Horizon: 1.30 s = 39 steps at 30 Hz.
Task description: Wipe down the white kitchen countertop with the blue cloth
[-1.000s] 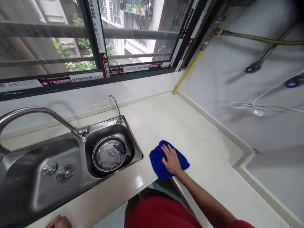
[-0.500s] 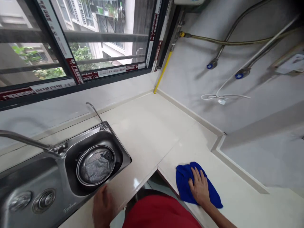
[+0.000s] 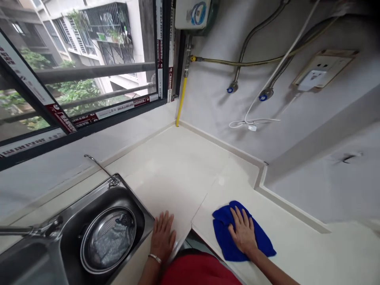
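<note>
Under my right hand (image 3: pixel 242 231) lies a blue cloth (image 3: pixel 222 233), spread on the white countertop (image 3: pixel 175 166) to the right of the inner corner. The fingers are stretched flat over it, pressing from above. My left hand (image 3: pixel 163 233), with a bracelet at the wrist, rests palm down on the counter beside the sink's right edge, fingers extended and nothing held. In the steel sink (image 3: pixel 69 253) sits a round metal basin (image 3: pixel 83 259) with a perforated colander and a grey cloth-like item (image 3: pixel 114 241) inside.
A small curved tap (image 3: pixel 99 165) and a larger faucet (image 3: pixel 29 229) stand behind the sink. A yellow pipe (image 3: pixel 181 101) rises at the back corner. Hoses, a looped white cable (image 3: pixel 252 122) and a socket (image 3: pixel 326 69) are on the wall. A window (image 3: pixel 97 59) is at left.
My left hand has moved right, from the sink's front edge onto the counter by its corner. The view has turned right. My right hand stays on the blue cloth, which looks little changed.
</note>
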Motion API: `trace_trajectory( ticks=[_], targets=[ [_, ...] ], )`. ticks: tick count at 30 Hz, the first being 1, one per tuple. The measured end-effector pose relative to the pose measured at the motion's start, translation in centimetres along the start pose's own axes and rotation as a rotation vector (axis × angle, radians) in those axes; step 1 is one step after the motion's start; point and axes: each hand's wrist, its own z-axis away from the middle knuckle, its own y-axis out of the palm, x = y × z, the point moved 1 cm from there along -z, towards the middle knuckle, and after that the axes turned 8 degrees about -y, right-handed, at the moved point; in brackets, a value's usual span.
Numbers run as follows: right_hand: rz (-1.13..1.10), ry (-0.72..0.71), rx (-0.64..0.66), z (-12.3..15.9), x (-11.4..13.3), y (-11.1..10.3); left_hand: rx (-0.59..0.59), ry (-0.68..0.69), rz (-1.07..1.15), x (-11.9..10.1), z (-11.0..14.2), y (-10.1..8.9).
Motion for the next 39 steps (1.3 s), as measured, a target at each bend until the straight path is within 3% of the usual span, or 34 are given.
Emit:
trace_trajectory(
  ticks=[4,15,23,27,32,35,39],
  targets=[
    [-0.002,0.055,0.025,-5.7,-0.6,1.1,-0.01,0.024,-0.072,0.1,0.2,0.4],
    [-0.062,0.198,0.146,-23.0,-1.5,3.0,0.057,0.072,-0.14,0.1,-0.2,-0.9],
    [-0.12,0.234,0.223,-33.6,-0.6,5.2,0.114,0.083,-0.173,0.8,0.8,0.3],
    [-0.146,0.177,0.212,-38.5,2.5,5.5,0.119,0.051,-0.139,1.2,1.9,1.5],
    [-0.218,0.032,0.205,-42.7,8.8,5.3,0.184,-0.017,-0.112,1.2,2.8,1.9],
    [-0.286,-0.08,0.18,-43.1,13.1,4.5,0.224,-0.004,-0.128,1.6,2.8,1.6],
    [-0.376,-0.247,0.144,-41.3,18.0,2.9,0.232,0.063,-0.145,2.2,2.5,1.4]
  ],
)
